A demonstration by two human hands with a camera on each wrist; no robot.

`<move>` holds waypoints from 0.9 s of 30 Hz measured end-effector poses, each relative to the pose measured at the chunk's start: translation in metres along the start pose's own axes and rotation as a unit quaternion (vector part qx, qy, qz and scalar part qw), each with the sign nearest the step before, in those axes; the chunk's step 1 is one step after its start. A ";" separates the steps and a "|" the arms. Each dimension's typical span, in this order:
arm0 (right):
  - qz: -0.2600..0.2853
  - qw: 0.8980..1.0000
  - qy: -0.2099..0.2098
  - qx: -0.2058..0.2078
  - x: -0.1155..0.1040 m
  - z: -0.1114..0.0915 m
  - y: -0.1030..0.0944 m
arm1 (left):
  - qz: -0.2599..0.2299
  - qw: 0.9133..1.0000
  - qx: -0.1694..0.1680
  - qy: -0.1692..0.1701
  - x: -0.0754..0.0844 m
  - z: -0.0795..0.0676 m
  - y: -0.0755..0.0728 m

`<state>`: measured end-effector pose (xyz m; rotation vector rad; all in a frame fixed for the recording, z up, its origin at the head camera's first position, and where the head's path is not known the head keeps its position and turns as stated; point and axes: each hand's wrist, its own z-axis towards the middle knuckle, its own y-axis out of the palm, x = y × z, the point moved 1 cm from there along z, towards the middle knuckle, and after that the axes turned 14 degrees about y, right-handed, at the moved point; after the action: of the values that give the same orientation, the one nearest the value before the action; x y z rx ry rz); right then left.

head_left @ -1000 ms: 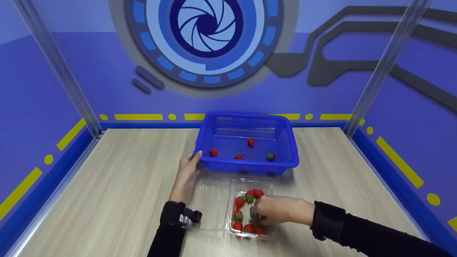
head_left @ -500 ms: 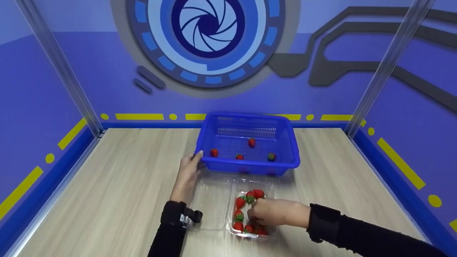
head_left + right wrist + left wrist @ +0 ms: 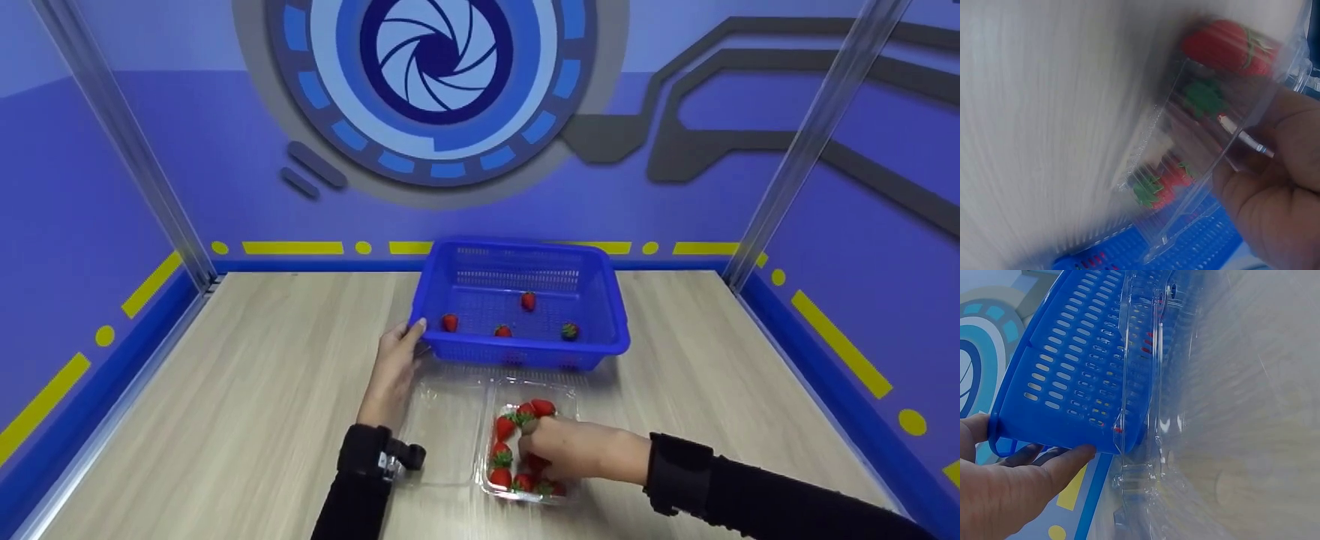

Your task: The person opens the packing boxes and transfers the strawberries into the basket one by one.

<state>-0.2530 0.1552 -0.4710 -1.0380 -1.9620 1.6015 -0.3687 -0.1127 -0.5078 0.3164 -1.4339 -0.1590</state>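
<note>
My left hand (image 3: 391,367) grips the left front corner of the blue plastic basket (image 3: 525,349), thumb on the rim. In the left wrist view its fingers (image 3: 1069,467) lie along the basket's underside. My right hand (image 3: 581,448) reaches into the right half of a clear plastic clamshell box (image 3: 484,431), fingers curled round a strawberry (image 3: 535,463) that they partly cover. Other strawberries (image 3: 501,477) line the box's left, back and front sides. In the right wrist view the box wall stands before the fingers, with strawberries (image 3: 1219,48) showing through.
Several strawberries (image 3: 529,301) lie scattered on the basket's floor, behind the box. The box's lid half (image 3: 442,435) lies flat to the left, beside the left forearm. Blue patterned walls (image 3: 187,165) enclose the wooden tabletop (image 3: 262,405) at the back and sides.
My right hand has shifted slightly left inside the box, and a strawberry now shows red below its fingers. My left hand and the basket have stayed in place.
</note>
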 end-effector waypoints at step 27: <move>-0.006 0.998 0.016 0.059 0.001 -0.001 0.007 | -0.017 1.000 -0.007 -0.001 0.001 -0.001 0.000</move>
<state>-0.2505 0.1570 -0.4772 -0.9971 -1.8263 1.6607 -0.3674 -0.1123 -0.5073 0.3303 -1.4287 -0.1965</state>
